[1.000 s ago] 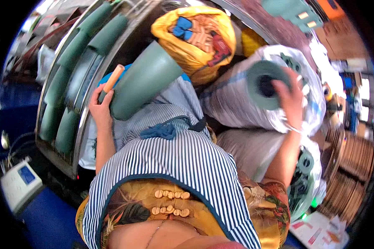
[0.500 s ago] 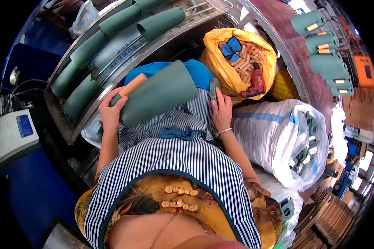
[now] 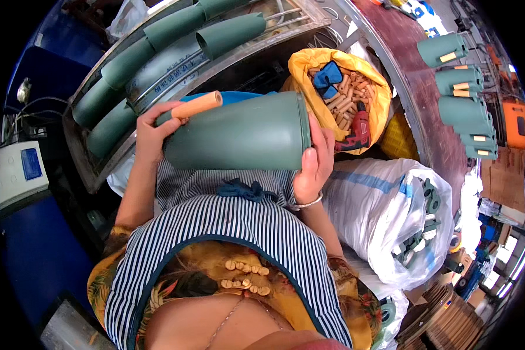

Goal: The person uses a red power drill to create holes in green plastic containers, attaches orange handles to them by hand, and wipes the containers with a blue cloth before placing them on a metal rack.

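A dark green, slightly tapered sleeve [image 3: 233, 131] lies crosswise above my lap. At its left end my left hand [image 3: 153, 129] grips a tan wooden cylinder handle [image 3: 197, 106], thumb and fingers round its lower part, against the sleeve. Whether the handle is fixed to the sleeve I cannot tell. A thin green ring [image 3: 304, 123] sits at the sleeve's right end. My right hand [image 3: 315, 160] is closed against that ring and end, palm toward it, fingers along the far side. The inside of the sleeve is hidden.
More green sleeves [image 3: 175, 26] rest on a metal-framed rack at upper left. A yellow sack [image 3: 379, 105] holds wooden handles, a blue cloth and a red power drill [image 3: 356, 129]. White bag [image 3: 356, 198] with green parts stands at right. Finished-looking sleeves with handles [image 3: 443, 51] stand on the red-brown bench.
My right hand has brought the green ring from beside the sleeve onto its right end. The sleeve has turned level, and my left hand still grips the handle.
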`<state>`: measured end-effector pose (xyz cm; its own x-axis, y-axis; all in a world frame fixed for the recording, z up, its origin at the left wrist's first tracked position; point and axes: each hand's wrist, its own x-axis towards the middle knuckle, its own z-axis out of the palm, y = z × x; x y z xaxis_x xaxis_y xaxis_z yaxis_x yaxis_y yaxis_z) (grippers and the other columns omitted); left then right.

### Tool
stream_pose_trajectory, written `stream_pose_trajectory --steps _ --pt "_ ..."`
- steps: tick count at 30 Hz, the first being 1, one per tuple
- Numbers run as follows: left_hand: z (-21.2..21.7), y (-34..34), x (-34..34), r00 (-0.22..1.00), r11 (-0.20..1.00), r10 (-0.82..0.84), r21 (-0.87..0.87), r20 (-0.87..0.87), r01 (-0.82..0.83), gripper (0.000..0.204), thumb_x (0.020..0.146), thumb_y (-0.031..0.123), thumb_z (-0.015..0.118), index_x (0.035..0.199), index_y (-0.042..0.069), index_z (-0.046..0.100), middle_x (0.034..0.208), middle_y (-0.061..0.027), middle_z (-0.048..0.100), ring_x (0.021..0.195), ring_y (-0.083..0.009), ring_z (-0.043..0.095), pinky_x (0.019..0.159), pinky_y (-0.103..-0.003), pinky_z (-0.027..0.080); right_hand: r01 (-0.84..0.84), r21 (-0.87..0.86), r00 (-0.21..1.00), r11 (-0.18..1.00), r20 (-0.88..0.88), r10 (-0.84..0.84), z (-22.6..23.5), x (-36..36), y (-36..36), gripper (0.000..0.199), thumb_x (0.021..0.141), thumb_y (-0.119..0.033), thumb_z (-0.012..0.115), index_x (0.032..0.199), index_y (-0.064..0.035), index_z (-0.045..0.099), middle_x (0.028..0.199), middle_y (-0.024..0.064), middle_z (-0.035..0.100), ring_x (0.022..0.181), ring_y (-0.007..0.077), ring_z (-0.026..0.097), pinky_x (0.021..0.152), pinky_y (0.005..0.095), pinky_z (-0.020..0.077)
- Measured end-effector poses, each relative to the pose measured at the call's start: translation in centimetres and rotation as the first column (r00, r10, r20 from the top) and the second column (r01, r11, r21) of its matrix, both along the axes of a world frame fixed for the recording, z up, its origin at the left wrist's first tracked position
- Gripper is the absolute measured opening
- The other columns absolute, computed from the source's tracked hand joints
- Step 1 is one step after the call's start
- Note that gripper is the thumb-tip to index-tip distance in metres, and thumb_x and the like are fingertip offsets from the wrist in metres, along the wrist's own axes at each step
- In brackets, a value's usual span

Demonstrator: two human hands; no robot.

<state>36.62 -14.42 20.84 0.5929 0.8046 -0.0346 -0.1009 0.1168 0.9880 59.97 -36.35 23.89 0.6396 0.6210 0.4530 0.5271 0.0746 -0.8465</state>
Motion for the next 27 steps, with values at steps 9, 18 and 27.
stream_pose_trajectory --steps 9,18,27 --pt "0.6 4.5 3.1 0.903 0.73 -0.416 -0.555 0.102 0.399 0.032 0.091 0.025 0.068 0.108 -0.002 0.062 0.083 -0.0042 0.06 0.071 -0.0123 0.06 0.063 -0.023 0.053 -0.326 0.357 0.92 0.875 0.334 0.207 0.9 1.3 -1.0 0.053 0.079 -0.045 0.065 0.106 -0.0001 0.071 0.083 0.0078 0.054 0.075 0.0236 0.052 0.08 0.043 0.0464" --pt "1.6 4.4 2.8 0.889 0.739 -0.458 -0.566 -0.024 0.365 0.037 0.088 0.029 0.072 0.108 0.0 0.064 0.085 -0.0026 0.065 0.073 -0.0092 0.063 0.062 -0.024 0.054 -0.498 0.283 0.84 0.82 0.393 0.374 1.9 1.9 -1.7 0.051 0.078 -0.049 0.069 0.105 -0.0058 0.073 0.084 0.0043 0.049 0.078 0.0236 0.048 0.077 0.0398 0.0433" --pt "8.0 -4.9 3.4 0.927 0.059 -0.053 0.925 -0.372 0.374 0.025 0.078 0.017 0.076 0.099 0.004 0.071 0.088 -0.007 0.07 0.082 -0.0187 0.068 0.078 -0.031 0.056 -0.19 0.177 0.003 0.966 -0.984 0.181 -8.0 3.7 2.0 0.052 0.104 -0.041 0.04 0.136 -0.0012 0.048 0.136 0.0115 0.055 0.124 0.022 0.052 0.107 0.0386 0.0395"
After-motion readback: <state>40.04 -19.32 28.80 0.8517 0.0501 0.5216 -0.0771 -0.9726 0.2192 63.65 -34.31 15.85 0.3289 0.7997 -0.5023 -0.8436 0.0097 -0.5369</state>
